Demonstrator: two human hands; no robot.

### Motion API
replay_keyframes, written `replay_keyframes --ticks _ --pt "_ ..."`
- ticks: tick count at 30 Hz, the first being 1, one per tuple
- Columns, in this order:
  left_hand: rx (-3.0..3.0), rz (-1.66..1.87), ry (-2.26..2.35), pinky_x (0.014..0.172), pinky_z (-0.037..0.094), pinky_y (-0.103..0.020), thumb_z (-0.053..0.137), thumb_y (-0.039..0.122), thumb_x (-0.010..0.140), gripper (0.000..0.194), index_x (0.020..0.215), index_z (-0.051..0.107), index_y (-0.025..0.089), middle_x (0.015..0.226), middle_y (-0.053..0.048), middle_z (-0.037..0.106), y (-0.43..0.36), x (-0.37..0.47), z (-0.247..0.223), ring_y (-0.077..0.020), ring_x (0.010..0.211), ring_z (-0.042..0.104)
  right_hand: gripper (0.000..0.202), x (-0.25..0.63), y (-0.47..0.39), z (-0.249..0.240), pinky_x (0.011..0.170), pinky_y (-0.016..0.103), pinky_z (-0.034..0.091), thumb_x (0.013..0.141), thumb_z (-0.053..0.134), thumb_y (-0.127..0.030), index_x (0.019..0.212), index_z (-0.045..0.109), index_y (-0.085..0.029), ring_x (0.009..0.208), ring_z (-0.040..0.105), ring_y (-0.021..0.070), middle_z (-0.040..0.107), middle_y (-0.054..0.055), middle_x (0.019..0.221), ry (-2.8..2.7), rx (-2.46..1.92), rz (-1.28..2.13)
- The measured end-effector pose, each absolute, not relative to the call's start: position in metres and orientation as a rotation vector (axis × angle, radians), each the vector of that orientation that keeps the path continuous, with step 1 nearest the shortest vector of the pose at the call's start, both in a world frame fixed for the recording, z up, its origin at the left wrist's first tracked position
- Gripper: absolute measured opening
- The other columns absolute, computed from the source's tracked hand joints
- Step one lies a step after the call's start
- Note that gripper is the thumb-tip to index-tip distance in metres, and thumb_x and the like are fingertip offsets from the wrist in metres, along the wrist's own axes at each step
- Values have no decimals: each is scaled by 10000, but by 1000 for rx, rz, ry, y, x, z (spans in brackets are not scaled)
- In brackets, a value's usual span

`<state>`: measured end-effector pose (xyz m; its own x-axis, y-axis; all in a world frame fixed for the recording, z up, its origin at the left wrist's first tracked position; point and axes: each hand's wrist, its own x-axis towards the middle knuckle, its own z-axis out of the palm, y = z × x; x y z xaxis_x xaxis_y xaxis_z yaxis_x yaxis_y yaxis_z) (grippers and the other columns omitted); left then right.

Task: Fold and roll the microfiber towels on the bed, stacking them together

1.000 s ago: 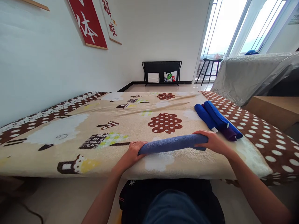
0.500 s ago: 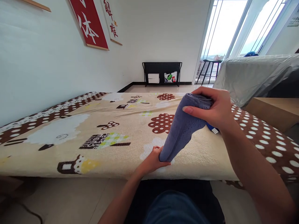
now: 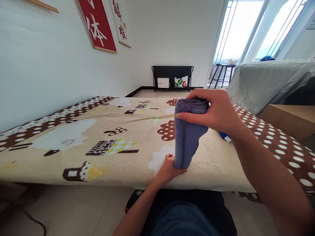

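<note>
A rolled blue-grey towel (image 3: pixel 188 137) stands nearly upright above the front of the bed, its spiral end facing up. My right hand (image 3: pixel 216 109) grips the top of the roll, thumb along the near side and fingers behind. Low down, my left hand (image 3: pixel 171 168) is closed around the bottom end, close to the blanket. The cream blanket (image 3: pixel 142 167) under it is printed with sheep, trees and flowers. To the right, a dark blue item with a white tag (image 3: pixel 225 136) lies partly hidden behind my right wrist.
A brown polka-dot border (image 3: pixel 278 144) runs along the bed's right side. Beyond it are a cardboard box (image 3: pixel 290 121) and furniture under a plastic sheet (image 3: pixel 261 77). A black rack (image 3: pixel 172 72) stands at the far wall, a stool (image 3: pixel 222 73) by the window.
The towel roll has swung from a rightward tilt to nearly upright. Its top, with my right hand, has moved left; my left hand has shifted slightly right.
</note>
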<state>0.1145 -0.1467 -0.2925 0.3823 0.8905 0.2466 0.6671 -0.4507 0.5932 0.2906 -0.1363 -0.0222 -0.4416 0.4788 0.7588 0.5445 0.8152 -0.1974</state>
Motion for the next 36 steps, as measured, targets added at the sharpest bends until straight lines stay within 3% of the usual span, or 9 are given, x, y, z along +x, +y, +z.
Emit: replay_keyframes --ticks 11,15,19,22,26,36 --pt "2108 767 1374 1059 370 -526 832 440 685 385 974 704 219 987 -66 730 -150 117 -289 -323 1118 590 408 291 -133 -21 640 270 404 751 721 -604 799 657 -204 635 521 102 567 -43 663 -2100 -763 -70" --pt "2189 815 1365 1106 299 -537 810 508 706 604 1202 616 222 1217 -98 673 -154 118 -287 -319 1205 566 398 303 -125 -21 591 259 368 744 731 -595 799 665 -206 626 510 98 560 -44 651 -2058 -760 -83" --pt "2327 837 1439 1141 212 -579 752 591 740 806 1377 464 189 1434 -178 524 -157 121 -290 -347 1406 394 411 324 -122 -15 556 258 344 718 753 -588 764 670 -188 583 466 82 542 -44 624 -2016 -796 -109" --pt "2415 788 1460 1139 211 -592 692 644 766 814 1392 445 186 1437 -180 523 -157 122 -291 -343 1448 333 437 346 -123 -10 548 262 324 734 721 -609 785 685 -177 579 464 74 544 -39 627 -1991 -885 -172" --pt "2494 723 1472 1137 228 -587 668 652 779 812 1404 438 188 1429 -169 535 -157 123 -290 -343 1445 340 439 376 -120 -6 581 297 370 785 634 -661 861 711 -236 650 546 129 603 -17 672 -1998 -1021 -262" --pt "2539 701 1448 1145 234 -555 650 634 809 728 1372 485 202 1436 -136 546 -158 122 -291 -328 1435 359 649 450 -115 6 579 326 393 701 616 -809 896 703 -196 644 509 132 618 27 718 -1827 -1374 -513"
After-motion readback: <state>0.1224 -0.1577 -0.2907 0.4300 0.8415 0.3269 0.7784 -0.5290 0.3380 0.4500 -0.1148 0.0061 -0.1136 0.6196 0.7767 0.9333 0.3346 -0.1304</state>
